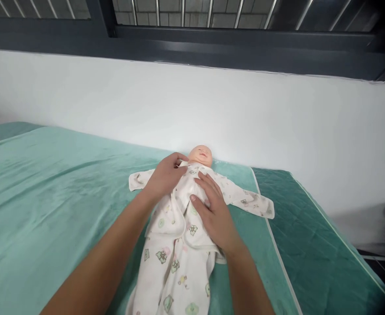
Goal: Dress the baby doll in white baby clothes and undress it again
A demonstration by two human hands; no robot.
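Observation:
A baby doll (201, 154) lies on its back with its head toward the wall, dressed in printed white clothes. Its long-sleeved baby shirt (192, 228) has both sleeves stretched out to the sides, and the front edges meet down the middle. White baby pants (179, 280) with the same kind of print cover the legs. At the collar beside the doll's neck, my left hand (170, 173) is closed, pinching the shirt's edge between thumb and fingers. My right hand (212, 210) rests on the shirt's chest, fingers stretched out and partly hiding the front.
Under the doll spreads a light green sheet (64, 183), slightly wrinkled. To the right lies a darker green quilted pad (310, 236) with a pale edge. A white wall (179, 100) rises behind the bed, below a dark window frame (212, 46) with metal bars.

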